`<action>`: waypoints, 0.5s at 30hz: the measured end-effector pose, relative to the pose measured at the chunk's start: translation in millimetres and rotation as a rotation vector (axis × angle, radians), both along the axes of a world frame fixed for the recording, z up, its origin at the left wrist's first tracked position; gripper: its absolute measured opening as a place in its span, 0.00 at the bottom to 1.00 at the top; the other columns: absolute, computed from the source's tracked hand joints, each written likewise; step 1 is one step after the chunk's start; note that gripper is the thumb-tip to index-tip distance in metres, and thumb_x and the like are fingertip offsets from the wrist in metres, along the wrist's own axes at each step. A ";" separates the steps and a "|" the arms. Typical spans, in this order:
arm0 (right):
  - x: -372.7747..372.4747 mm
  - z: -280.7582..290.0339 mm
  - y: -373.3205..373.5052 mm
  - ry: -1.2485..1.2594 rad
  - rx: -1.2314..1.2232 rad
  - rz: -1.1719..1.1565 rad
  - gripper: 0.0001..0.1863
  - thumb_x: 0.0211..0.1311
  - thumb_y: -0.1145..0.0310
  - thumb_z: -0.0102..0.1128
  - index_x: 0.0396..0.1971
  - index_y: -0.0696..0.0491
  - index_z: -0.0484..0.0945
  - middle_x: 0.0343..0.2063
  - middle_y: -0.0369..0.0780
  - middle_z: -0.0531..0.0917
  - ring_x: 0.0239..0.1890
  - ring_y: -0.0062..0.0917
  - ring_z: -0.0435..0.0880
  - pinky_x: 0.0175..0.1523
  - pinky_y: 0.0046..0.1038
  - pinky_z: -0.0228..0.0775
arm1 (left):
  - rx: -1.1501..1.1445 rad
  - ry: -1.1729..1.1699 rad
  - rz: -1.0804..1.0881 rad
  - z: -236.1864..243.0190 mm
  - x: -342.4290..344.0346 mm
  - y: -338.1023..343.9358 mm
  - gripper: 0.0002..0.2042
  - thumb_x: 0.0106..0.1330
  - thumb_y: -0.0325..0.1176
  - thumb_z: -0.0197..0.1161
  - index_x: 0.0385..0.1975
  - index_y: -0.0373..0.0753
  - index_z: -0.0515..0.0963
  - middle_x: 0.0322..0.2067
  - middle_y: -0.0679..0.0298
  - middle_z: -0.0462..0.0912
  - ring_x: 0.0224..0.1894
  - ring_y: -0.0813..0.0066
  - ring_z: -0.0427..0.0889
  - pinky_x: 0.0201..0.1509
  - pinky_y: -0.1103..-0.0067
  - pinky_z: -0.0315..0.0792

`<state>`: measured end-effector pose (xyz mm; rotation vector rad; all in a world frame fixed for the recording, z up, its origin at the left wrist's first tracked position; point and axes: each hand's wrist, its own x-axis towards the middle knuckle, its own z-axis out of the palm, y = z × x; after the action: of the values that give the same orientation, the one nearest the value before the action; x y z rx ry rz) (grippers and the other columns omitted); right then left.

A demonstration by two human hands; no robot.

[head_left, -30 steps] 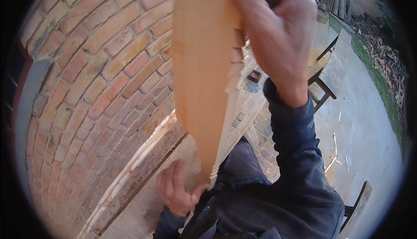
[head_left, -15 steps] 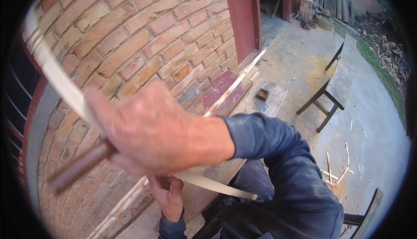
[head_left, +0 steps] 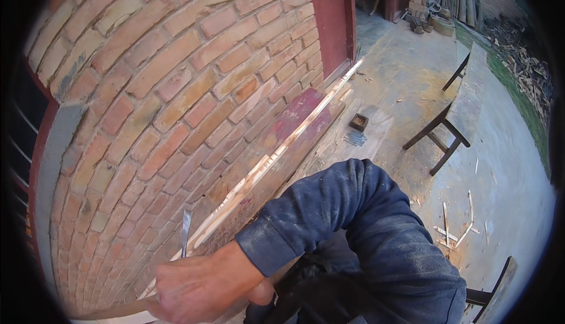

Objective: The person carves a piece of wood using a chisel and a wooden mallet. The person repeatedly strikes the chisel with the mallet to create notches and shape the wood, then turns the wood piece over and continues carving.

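My right hand (head_left: pixel 197 286) is closed low at the left, its back toward the camera. Above the knuckles sticks up the narrow metal blade of a chisel (head_left: pixel 186 233); its handle is hidden by the fist. A pale, flat strip (head_left: pixel 115 318) runs out from beside this fist to the lower left; whether the fingers also hold it is hidden. Only a small part of my left hand (head_left: pixel 262 293) shows under the right wrist, with its fingers out of sight. Just beyond the right hand, long pale wooden strips (head_left: pixel 241 191) lie along the bench (head_left: pixel 291 168).
A brick wall (head_left: pixel 176 82) borders the bench on the left. A small dark box (head_left: pixel 358 122) with nails (head_left: pixel 354 138) beside it sits on the board to the right. Farther right stand a narrow wooden bench (head_left: pixel 465 100) and scattered wood offcuts (head_left: pixel 456 230) on the concrete.
My right hand has come down and toward me with the chisel, from in front of the wall to low beside the bench. The pale strip has dropped with it. My left hand is now mostly covered.
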<state>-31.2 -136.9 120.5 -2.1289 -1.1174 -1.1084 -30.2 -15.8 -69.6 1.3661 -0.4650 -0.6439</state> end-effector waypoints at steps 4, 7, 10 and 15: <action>13.4 -33.4 6.2 0.167 -0.118 0.015 0.12 0.44 0.63 0.65 0.20 0.57 0.80 0.15 0.43 0.79 0.23 0.40 0.83 0.34 0.39 0.70 | -0.010 0.165 0.001 -20.9 -11.1 -7.3 0.26 0.73 0.46 0.61 0.61 0.32 0.72 0.54 0.56 0.81 0.56 0.69 0.81 0.64 0.74 0.72; 24.4 -74.6 3.6 0.169 -0.195 0.011 0.11 0.46 0.63 0.64 0.19 0.56 0.79 0.17 0.43 0.81 0.23 0.38 0.83 0.36 0.39 0.69 | 0.001 0.249 -0.025 -31.9 -13.0 -4.0 0.23 0.74 0.43 0.59 0.60 0.32 0.74 0.53 0.56 0.83 0.54 0.69 0.82 0.63 0.75 0.73; 26.5 -90.4 6.1 0.143 -0.230 0.035 0.11 0.47 0.62 0.63 0.20 0.55 0.80 0.19 0.43 0.82 0.25 0.38 0.84 0.36 0.38 0.69 | 0.053 0.320 -0.106 -32.4 -12.6 2.9 0.20 0.76 0.41 0.57 0.58 0.32 0.76 0.51 0.56 0.84 0.53 0.70 0.84 0.62 0.75 0.74; 26.5 -87.3 -6.7 0.309 -0.298 0.121 0.10 0.45 0.64 0.64 0.21 0.56 0.82 0.21 0.44 0.84 0.31 0.40 0.86 0.37 0.39 0.74 | 0.234 0.327 -0.556 -25.9 -11.6 14.6 0.16 0.78 0.37 0.55 0.55 0.31 0.79 0.48 0.56 0.87 0.51 0.70 0.86 0.61 0.76 0.76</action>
<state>-4.7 -143.7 33.2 -2.3191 -1.3022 -0.5601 -41.8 -1.1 -95.5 1.3169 -0.5167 -1.3910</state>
